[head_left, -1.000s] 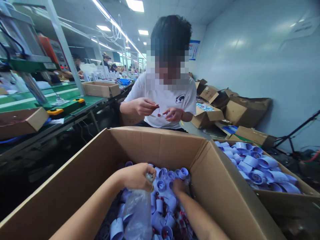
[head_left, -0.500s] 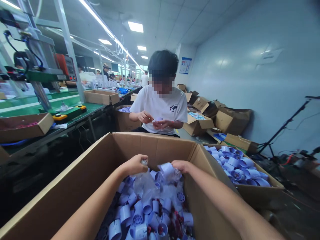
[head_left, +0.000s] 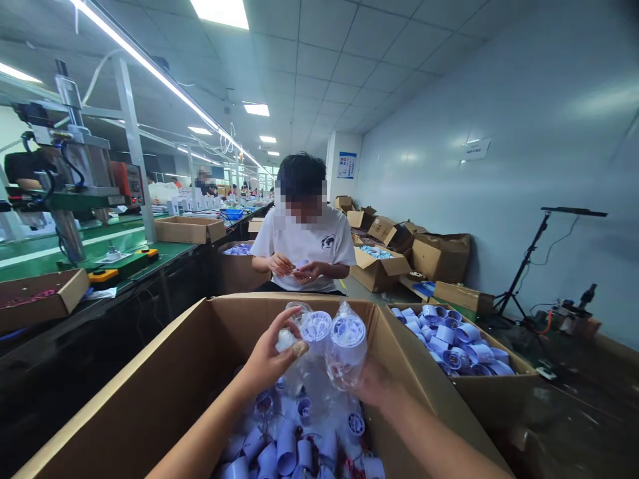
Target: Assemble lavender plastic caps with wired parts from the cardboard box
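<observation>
Above a large cardboard box [head_left: 279,303], my left hand [head_left: 276,349] is closed on a clear plastic bag [head_left: 285,340] beside a white round plastic part [head_left: 316,329]. My right hand [head_left: 373,382] holds a second white round part [head_left: 348,336] wrapped in clear plastic from below and the right; its fingers are partly hidden. Both parts are side by side with their ribbed ends facing the camera. Below them, loose white cylinders [head_left: 286,446] with some red pieces lie in the box.
A person in a white shirt [head_left: 305,249] sits beyond the box. On the right stands another box of white cylinders [head_left: 452,339]. At left are a green workbench [head_left: 174,256] and a press machine [head_left: 87,166]. A tripod [head_left: 526,266] stands at the far right.
Both hands have risen with the plastic bags, and two white parts now show side by side between them. The camera view has tilted up and shifted right.
</observation>
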Demonstrator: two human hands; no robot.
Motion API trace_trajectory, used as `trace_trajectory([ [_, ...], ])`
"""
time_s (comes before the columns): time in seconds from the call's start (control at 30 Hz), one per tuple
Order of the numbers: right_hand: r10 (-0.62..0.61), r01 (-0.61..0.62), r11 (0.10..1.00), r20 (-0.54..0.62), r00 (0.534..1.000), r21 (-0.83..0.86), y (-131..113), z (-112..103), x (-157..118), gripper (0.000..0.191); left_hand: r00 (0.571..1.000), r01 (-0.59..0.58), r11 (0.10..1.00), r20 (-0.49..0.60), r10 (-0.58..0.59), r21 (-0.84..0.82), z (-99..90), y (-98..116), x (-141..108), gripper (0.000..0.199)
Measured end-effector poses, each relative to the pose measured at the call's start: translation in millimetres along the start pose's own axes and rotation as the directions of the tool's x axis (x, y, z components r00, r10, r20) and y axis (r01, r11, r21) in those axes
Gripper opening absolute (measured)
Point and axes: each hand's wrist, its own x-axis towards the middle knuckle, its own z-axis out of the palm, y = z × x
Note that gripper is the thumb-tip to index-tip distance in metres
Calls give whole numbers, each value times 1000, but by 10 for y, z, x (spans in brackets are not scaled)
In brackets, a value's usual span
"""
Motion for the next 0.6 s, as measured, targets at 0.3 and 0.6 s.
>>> trace_trajectory([
  [0.3,121,-115,862,21,992,493,-28,91,10,24,989,-73,976,141,45,203,7,-62,24,19],
  [0.6,189,-125,933,-163,968,339,96,17,22,25,967,153,984,194,-168,92,67,-121,22,29],
])
